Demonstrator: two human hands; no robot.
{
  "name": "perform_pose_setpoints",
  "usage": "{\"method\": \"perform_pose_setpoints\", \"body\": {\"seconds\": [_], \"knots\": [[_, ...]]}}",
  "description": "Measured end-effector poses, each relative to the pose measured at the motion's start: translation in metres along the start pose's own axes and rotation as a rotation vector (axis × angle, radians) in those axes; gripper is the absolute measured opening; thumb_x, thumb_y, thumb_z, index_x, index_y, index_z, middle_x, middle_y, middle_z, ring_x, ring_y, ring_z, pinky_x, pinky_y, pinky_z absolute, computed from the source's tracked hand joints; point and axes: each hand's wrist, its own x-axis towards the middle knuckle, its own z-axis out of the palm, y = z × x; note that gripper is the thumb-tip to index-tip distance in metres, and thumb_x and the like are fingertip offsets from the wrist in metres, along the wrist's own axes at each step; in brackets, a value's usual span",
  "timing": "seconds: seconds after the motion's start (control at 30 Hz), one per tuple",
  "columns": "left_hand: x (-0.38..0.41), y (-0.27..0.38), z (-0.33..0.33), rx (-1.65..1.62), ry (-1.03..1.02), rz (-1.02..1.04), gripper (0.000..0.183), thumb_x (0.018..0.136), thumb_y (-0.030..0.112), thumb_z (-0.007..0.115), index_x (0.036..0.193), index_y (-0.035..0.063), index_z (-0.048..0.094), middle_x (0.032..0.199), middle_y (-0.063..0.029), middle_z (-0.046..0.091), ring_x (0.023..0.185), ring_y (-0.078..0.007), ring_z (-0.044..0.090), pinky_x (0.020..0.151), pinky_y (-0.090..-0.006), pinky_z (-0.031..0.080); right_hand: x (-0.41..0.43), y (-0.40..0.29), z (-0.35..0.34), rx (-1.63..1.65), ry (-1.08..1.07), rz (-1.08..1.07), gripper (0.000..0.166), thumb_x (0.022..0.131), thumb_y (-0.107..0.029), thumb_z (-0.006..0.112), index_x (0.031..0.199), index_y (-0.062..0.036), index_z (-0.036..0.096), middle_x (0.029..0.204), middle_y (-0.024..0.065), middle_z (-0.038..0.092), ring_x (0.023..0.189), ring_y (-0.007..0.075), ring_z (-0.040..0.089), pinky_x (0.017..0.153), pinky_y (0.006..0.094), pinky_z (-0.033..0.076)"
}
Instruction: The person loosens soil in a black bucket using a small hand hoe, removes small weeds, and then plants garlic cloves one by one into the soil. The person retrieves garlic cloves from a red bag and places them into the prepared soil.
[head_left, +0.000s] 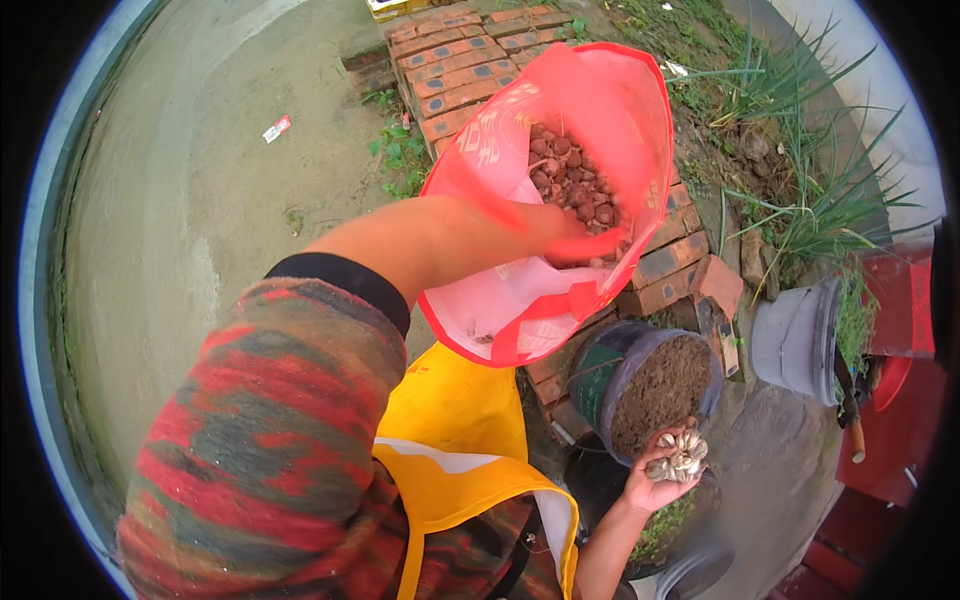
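My left hand (574, 232) reaches deep into a red fabric bag (469, 307) and is blurred among small round reddish-brown bulbs (577, 176); its fingers are mostly hidden. At the lower right, my right hand (654, 487) is palm up, holding a cluster of pale garlic cloves (679, 455). Just beyond that hand stands a bucket filled with brown soil (660, 382). A yellow cloth with a strap (457, 397), a bag or an apron, lies against my body below the red bag.
Stacked perforated bricks (457, 75) lie under and behind the red bag. A grey bucket with green plants (795, 341) stands right, beside a wooden-handled tool (855, 435). Long-leaved plants (810, 187) grow at the upper right. A dark pot with greenery (664, 525) is below my right hand.
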Motion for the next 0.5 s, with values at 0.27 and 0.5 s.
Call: {"method": "perform_pose_setpoints", "body": {"seconds": [0.27,0.5], "knots": [[-0.003,0.014,-0.034,0.224,-0.045,-0.236,0.030,0.083,0.029,0.053,0.112,0.0321,0.060,0.120,-0.0016,0.052,0.115,-0.0286,0.049,0.093,-0.0556,0.034,-0.011,-0.006,0.005,-0.053,0.009,-0.051,0.059,0.081,-0.026,0.060,0.132,-0.0073,0.039,0.130,0.0030,0.044,0.114,0.0209,0.043,0.087,0.0347,0.051],[-0.037,-0.036,-0.064,0.510,0.282,-0.458,0.022,0.076,0.026,0.062,0.095,0.0171,0.070,0.104,-0.0029,0.063,0.109,-0.0218,0.054,0.090,-0.0476,0.038,-0.014,-0.012,0.000,-0.067,0.030,-0.051,0.062,0.080,-0.027,0.060,0.134,-0.0075,0.038,0.130,0.0037,0.045,0.113,0.0208,0.044,0.086,0.0349,0.052]]}}
